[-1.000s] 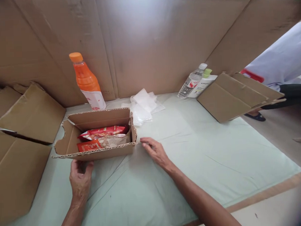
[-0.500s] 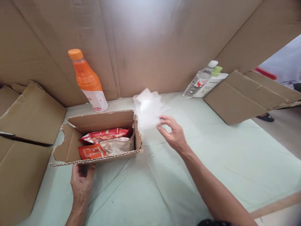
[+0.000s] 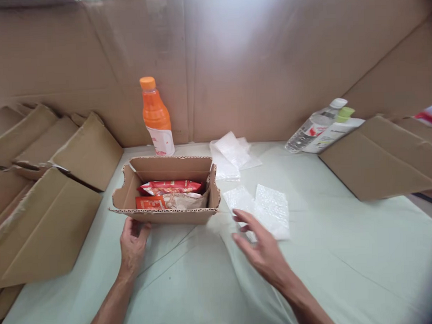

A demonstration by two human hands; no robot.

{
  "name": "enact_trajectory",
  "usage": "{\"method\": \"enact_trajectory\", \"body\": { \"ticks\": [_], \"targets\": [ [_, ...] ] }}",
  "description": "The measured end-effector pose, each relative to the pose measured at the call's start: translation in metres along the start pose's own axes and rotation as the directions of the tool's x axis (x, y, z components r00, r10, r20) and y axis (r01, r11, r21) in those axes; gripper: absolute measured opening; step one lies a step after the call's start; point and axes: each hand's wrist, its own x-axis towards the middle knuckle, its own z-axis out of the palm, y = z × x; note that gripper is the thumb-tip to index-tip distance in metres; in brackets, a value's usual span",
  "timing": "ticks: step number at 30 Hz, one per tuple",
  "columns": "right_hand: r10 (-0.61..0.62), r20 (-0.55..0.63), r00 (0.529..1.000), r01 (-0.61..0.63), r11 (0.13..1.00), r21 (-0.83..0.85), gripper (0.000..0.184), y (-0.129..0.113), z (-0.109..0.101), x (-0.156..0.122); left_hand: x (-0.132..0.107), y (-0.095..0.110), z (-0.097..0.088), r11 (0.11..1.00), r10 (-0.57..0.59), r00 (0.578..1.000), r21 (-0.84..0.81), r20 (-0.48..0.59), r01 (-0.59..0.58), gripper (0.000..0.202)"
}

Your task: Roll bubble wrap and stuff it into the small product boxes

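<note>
An open cardboard box stands on the pale green cloth, with a red snack packet and an orange-and-beige packet inside. My left hand is at the lower front of the box, thumb and fingers curled against it, their tips partly hidden. My right hand hovers to the right of the box, thumb and fingers apart and holding nothing. Just beyond it lies folded bubble wrap, partly covered by the fingers. Further back is a loose pile of bubble wrap sheets.
An orange drink bottle stands behind the box. At the right, a clear water bottle and a white bottle with a green cap lean beside a cardboard box. Several open cartons crowd the left. A cardboard wall closes the back.
My right hand has drawn back from the pile and spread its fingers. Bubble wrap now lies nearer me, right of the box. My left hand stays at the box; the camera view has shifted.
</note>
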Motion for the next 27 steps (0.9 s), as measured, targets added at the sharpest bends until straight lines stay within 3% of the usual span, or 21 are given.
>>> {"method": "enact_trajectory", "body": {
  "ticks": [2,5,8,13,17,20,23,25,27],
  "targets": [
    [-0.022,0.139,0.990,0.014,0.998,0.064,0.055,-0.011,0.036,0.025,0.002,0.006,-0.002,1.000,-0.018,0.999,-0.007,0.030,0.019,0.043],
    [-0.001,0.163,0.987,-0.019,0.993,0.121,0.058,-0.014,0.070,0.061,0.016,0.013,-0.005,1.000,0.001,0.998,0.019,0.065,-0.002,0.043],
    [-0.003,0.102,0.995,-0.016,0.982,0.186,0.060,-0.008,0.087,0.096,0.048,0.015,0.001,0.996,0.060,0.997,0.061,0.051,-0.063,0.037],
    [-0.040,0.054,0.998,0.026,0.972,0.235,0.068,-0.005,0.111,0.158,0.119,0.012,0.026,0.992,0.120,0.992,0.034,-0.037,-0.118,0.039],
    [0.015,0.065,0.998,-0.030,0.970,0.243,0.071,-0.004,0.122,0.171,0.141,0.009,0.036,0.994,0.113,0.992,0.002,-0.048,-0.114,0.042],
    [-0.016,0.054,0.998,0.005,0.983,0.183,0.061,0.002,0.110,0.135,0.117,0.002,0.029,0.996,0.091,0.993,-0.010,-0.081,-0.092,0.058],
    [-0.092,0.045,0.995,0.091,0.996,0.022,0.044,0.012,0.081,0.076,0.064,-0.005,0.013,0.998,0.054,0.996,0.032,-0.068,-0.052,0.068],
    [-0.078,0.006,0.997,0.078,0.990,-0.113,0.039,0.023,0.056,0.041,0.021,-0.007,0.003,0.992,0.020,0.998,0.122,0.055,-0.027,0.056],
    [-0.020,-0.053,0.998,0.006,0.969,-0.245,0.039,0.040,0.030,0.020,-0.021,-0.007,-0.002,0.971,0.052,0.979,0.219,0.196,-0.096,0.041]
  ]
}}
